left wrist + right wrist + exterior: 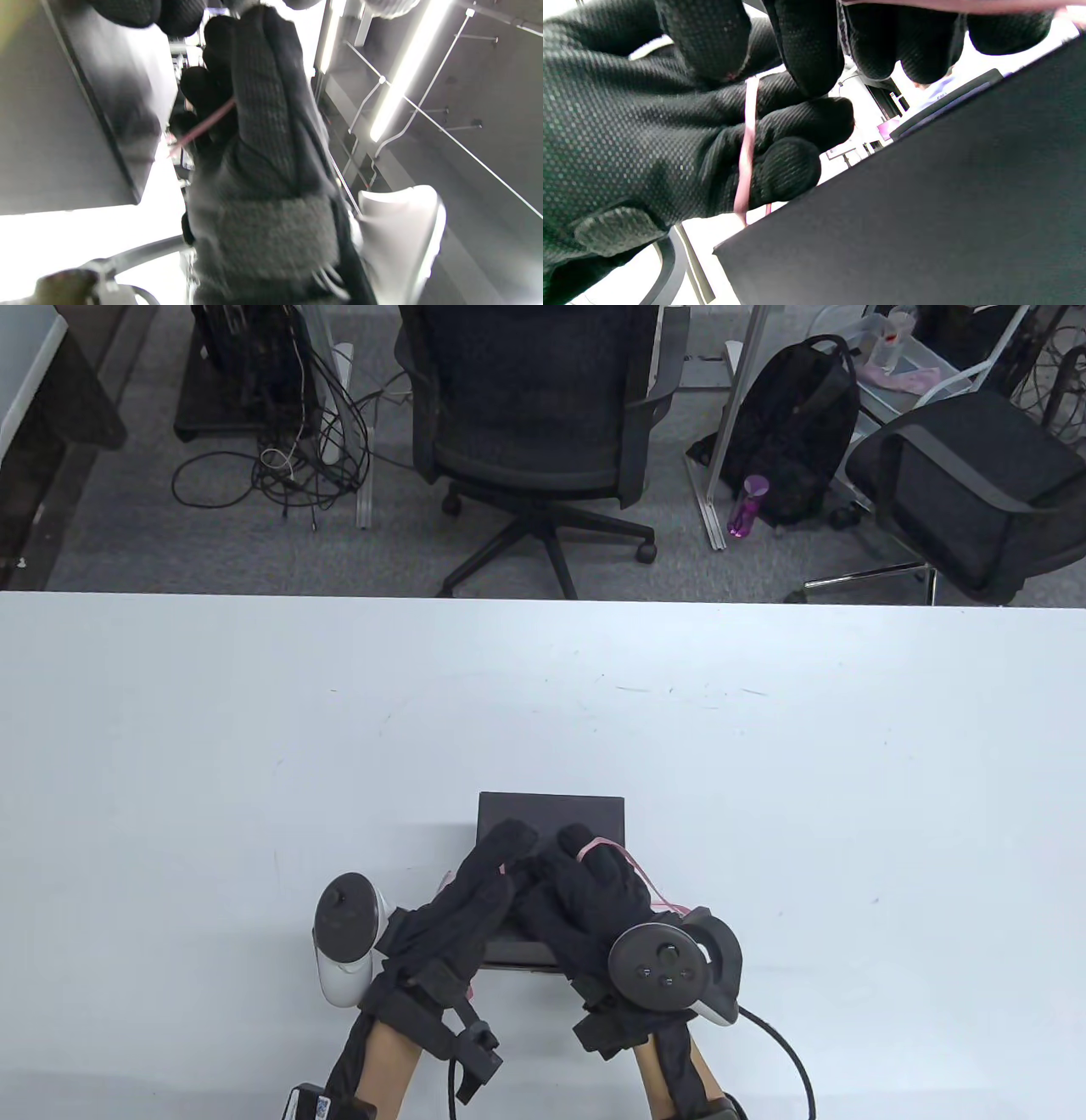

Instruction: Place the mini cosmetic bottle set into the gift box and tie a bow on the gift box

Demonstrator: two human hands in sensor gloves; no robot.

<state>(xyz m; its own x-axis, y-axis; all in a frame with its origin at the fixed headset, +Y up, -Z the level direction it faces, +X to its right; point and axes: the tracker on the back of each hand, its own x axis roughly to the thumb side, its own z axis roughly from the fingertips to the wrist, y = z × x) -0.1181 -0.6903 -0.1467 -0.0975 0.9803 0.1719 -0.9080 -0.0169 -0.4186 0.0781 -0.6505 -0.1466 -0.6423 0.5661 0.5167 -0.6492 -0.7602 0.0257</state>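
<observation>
While hands hide it overhead, wrist views show ribbon (745, 161).

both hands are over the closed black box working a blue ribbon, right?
Not quite: the ribbon is pink, not blue, as the right wrist view shows. The rest holds: both the left hand and right hand are over the closed black box.

Both gloved hands are held close together, fingertips nearly meeting. The left hand (475, 891) is curled, fingers pinched together. The right hand (585, 891) is curled likewise, forearms bare below the gloves.
</observation>
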